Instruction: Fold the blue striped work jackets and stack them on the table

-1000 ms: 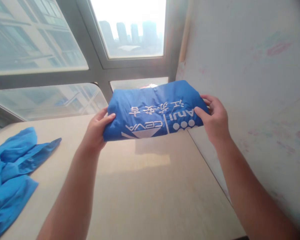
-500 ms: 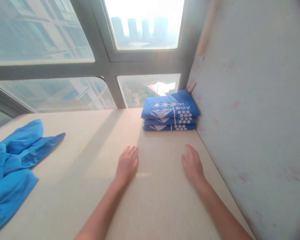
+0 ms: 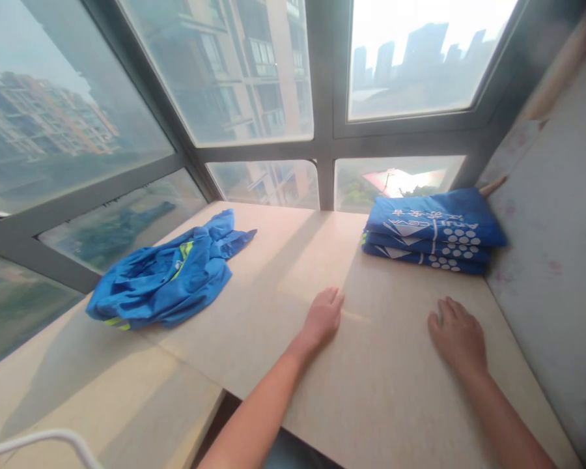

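Observation:
My left hand (image 3: pixel 325 316) rests on the pale tabletop (image 3: pixel 293 273), fingers stretched forward and holding nothing. To its right, my right hand (image 3: pixel 459 335) is over the same surface with loosely bent fingers, thumb apart and nothing in it. Just beyond the hands, against the wall, sits a stack of folded blue garments (image 3: pixel 432 228) with white lettering and dots on their faces. Neither hand touches the stack. Further left lies a crumpled blue garment (image 3: pixel 170 280) with yellow-green strips, away from both hands.
Grey-framed windows (image 3: pixel 325 85) line the back and left sides. A patterned wall (image 3: pixel 557 260) borders the table on the right. At the lower left are a white curved tube or cable (image 3: pixel 53 435) and a dark gap beside the table's front edge.
The view has turned left, so the whole crumpled garment now shows. The folded stack looks unmoved. Both hands stay empty near the tabletop, the right one's fingers a little more bent.

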`<state>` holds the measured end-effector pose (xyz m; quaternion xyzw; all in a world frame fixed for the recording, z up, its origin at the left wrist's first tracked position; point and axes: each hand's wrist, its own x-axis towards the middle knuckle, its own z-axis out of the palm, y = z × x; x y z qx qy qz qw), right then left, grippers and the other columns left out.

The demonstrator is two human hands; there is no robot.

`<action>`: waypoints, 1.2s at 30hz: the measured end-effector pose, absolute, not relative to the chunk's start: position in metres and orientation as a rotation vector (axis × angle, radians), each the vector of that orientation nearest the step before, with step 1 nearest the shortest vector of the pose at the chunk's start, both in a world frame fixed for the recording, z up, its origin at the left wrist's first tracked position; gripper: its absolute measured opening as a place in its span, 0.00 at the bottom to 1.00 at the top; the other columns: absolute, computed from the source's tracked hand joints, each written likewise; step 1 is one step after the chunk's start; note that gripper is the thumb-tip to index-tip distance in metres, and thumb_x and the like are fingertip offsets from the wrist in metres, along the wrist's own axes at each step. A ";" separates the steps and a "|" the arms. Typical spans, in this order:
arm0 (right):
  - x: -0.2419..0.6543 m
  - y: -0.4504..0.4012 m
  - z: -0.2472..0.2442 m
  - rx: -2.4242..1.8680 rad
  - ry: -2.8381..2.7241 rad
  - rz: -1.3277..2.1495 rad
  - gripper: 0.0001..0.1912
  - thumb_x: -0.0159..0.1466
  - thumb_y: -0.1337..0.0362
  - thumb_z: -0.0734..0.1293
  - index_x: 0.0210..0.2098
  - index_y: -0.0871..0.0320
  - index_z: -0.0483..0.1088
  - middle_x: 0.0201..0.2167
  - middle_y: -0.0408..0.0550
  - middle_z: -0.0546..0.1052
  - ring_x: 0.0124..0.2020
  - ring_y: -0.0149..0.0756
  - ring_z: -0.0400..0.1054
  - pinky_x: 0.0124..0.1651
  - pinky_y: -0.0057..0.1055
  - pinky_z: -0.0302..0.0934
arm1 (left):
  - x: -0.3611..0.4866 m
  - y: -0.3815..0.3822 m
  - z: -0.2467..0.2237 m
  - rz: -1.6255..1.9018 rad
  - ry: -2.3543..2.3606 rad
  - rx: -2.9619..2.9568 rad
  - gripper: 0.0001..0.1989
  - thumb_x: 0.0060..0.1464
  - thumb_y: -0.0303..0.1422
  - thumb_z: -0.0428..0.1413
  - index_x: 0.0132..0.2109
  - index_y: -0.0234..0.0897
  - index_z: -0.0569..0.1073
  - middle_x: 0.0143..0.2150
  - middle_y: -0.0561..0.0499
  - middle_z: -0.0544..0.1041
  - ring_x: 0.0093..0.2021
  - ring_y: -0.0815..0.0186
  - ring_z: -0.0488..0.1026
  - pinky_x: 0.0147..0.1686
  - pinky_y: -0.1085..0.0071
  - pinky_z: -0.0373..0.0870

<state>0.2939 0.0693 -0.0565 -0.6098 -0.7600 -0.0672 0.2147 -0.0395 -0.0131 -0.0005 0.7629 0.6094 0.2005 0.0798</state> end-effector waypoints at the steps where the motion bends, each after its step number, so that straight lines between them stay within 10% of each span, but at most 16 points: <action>1: 0.294 0.070 -0.058 -1.683 -2.108 -0.199 0.28 0.65 0.59 0.54 0.55 0.71 0.70 0.58 0.70 0.70 0.59 0.57 0.64 0.57 0.52 0.60 | -0.046 -0.020 0.001 0.535 1.800 2.326 0.20 0.62 0.29 0.49 0.60 0.37 0.70 0.65 0.38 0.68 0.66 0.56 0.62 0.66 0.53 0.57; 8: 0.294 0.073 -0.064 -1.631 -2.075 -0.213 0.27 0.63 0.59 0.56 0.55 0.67 0.70 0.57 0.69 0.71 0.57 0.58 0.66 0.56 0.54 0.60 | -0.223 -0.073 0.038 0.122 2.839 1.758 0.30 0.58 0.29 0.49 0.67 0.35 0.62 0.72 0.34 0.53 0.73 0.48 0.46 0.68 0.43 0.39; 15: 0.293 0.075 -0.071 -1.660 -2.064 -0.251 0.27 0.64 0.58 0.54 0.54 0.66 0.70 0.58 0.68 0.71 0.57 0.58 0.66 0.57 0.53 0.59 | -0.388 -0.101 0.073 0.026 3.079 0.888 0.41 0.57 0.54 0.48 0.70 0.35 0.55 0.70 0.27 0.53 0.68 0.34 0.51 0.59 0.36 0.51; 36: 0.289 0.074 -0.061 -1.735 -2.101 -0.274 0.24 0.65 0.61 0.56 0.53 0.68 0.70 0.58 0.66 0.72 0.59 0.52 0.65 0.59 0.47 0.57 | -0.260 -0.031 0.024 -0.131 3.007 1.493 0.28 0.59 0.40 0.50 0.65 0.37 0.68 0.70 0.32 0.56 0.70 0.39 0.50 0.62 0.39 0.48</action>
